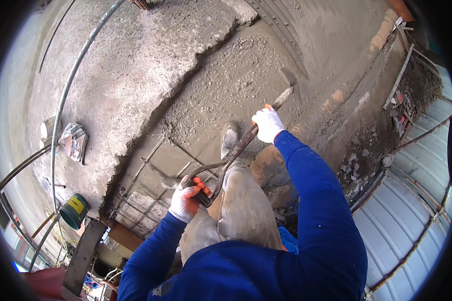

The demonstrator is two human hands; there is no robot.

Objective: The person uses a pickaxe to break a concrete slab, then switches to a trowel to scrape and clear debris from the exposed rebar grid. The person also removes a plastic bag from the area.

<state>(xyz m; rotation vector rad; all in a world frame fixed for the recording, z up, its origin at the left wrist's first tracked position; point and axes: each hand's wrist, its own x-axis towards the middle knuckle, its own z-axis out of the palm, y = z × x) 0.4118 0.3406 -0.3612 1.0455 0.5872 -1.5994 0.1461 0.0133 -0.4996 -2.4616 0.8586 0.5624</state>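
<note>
My left hand [188, 196], in a white and orange work glove, is closed on the D-shaped handle of a shovel [242, 145]. Higher up, my right hand [267, 123], gloved the same way, grips the shaft. The far end of the tool is coated in grey concrete, and its blade lies partly sunk in the wet concrete [226, 82]. One rubber boot [230, 137] stands in the wet mix below the shaft. A rebar grid [150, 165] lies partly in the concrete beside the other boot [170, 183].
The broken edge of a hardened concrete slab [165, 101] runs along the left. On that side are a green bucket [74, 211], a printed bag [74, 141] and metal pipes [68, 81]. Rubble [352, 165] and corrugated sheets [403, 222] lie at right.
</note>
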